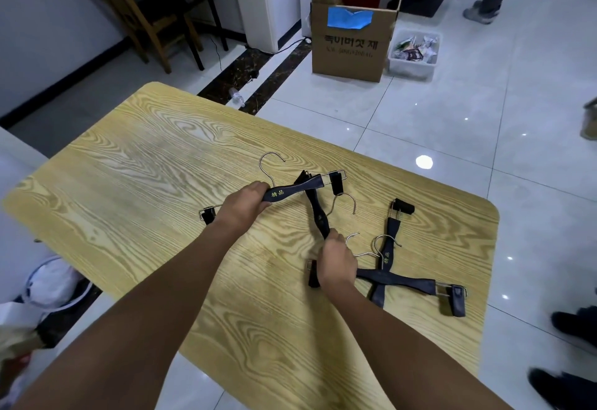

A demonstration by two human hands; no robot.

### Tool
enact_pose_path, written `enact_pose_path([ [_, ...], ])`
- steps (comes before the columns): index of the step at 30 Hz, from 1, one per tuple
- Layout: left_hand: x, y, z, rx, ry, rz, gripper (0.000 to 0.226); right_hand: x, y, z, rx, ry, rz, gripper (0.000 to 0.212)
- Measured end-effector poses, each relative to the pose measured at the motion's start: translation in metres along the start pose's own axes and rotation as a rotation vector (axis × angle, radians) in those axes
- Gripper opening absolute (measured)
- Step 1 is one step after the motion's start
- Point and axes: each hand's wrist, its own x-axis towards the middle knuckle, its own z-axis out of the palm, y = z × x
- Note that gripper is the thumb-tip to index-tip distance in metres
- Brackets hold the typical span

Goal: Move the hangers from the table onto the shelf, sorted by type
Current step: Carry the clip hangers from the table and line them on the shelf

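Left hand [245,204] grips the labelled hanger [290,191], right hand [336,264] grips the crossing hanger [318,215]; pulled apart, their clips could snag and drop one.

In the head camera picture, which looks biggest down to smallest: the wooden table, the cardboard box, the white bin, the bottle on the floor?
1. wooden table
2. cardboard box
3. white bin
4. bottle
The table is nearest, so it looks extra big.
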Motion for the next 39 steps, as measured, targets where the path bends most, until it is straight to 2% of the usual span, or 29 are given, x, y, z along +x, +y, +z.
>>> enact_pose_path([
  [6, 0.000, 0.006, -0.006, 0.012, 0.021, 0.015, 0.029, 0.004, 0.009, -0.008, -0.035, 0.048, -0.036, 0.030],
  [16, -0.031, -0.010, -0.065, 0.080, 0.106, -0.044, 0.025, 0.007, 0.024, -0.063, -0.524, 0.100, -0.312, 0.054],
  [21, -0.065, -0.019, -0.103, 0.093, 0.172, -0.117, 0.023, -0.008, 0.016, -0.090, -0.643, 0.109, -0.451, 0.046],
  [24, -0.087, -0.020, -0.122, 0.090, 0.216, -0.151, 0.022, -0.023, 0.007, -0.098, -0.639, 0.119, -0.591, 0.041],
  [27, -0.113, -0.022, -0.137, 0.103, 0.257, -0.192, 0.021, -0.042, -0.007, -0.106, -0.537, 0.157, -0.698, 0.033],
  [30, -0.144, -0.024, -0.149, 0.109, 0.288, -0.248, 0.021, -0.057, -0.022, -0.112, -0.520, 0.223, -0.832, 0.037],
  [36, -0.217, -0.010, -0.173, 0.167, 0.337, -0.385, 0.024, -0.090, -0.047, -0.126, -0.454, 0.324, -1.175, 0.031],
  [39, -0.258, 0.004, -0.179, 0.197, 0.360, -0.481, 0.026, -0.104, -0.056, -0.128, -0.511, 0.381, -1.294, 0.038],
])
